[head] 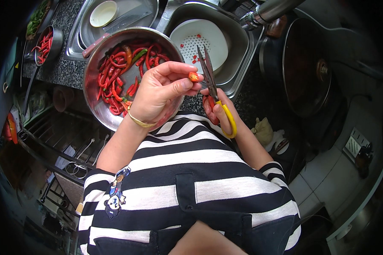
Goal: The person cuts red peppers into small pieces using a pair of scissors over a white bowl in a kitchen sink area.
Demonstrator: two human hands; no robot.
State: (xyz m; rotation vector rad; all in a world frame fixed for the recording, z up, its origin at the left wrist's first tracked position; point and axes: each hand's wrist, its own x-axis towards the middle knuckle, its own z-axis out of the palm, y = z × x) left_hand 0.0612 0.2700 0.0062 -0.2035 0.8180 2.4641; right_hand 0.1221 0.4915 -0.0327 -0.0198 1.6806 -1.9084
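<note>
Between its thumb and fingers, my left hand (164, 86) holds a cut piece of red chili pepper (193, 76), with the cut face showing. My right hand (221, 106) grips a pair of scissors (207, 68) with yellow and red handles; the blades point up and away, slightly parted, just right of the pepper piece. A large steel bowl (90, 68) of red chili peppers (115, 71), one of them green, lies beneath and left of my left hand. Past the blades, a white perforated basket (210, 32) with several small red pepper bits sits in the sink.
The steel sink (241, 60) has a faucet (268, 14) at its upper right. A knife (97, 44) and a white bowl (103, 13) lie over a metal basin at the upper left. A saucepan (58, 41) holds more chilies. A large dark wok (306, 67) stands right.
</note>
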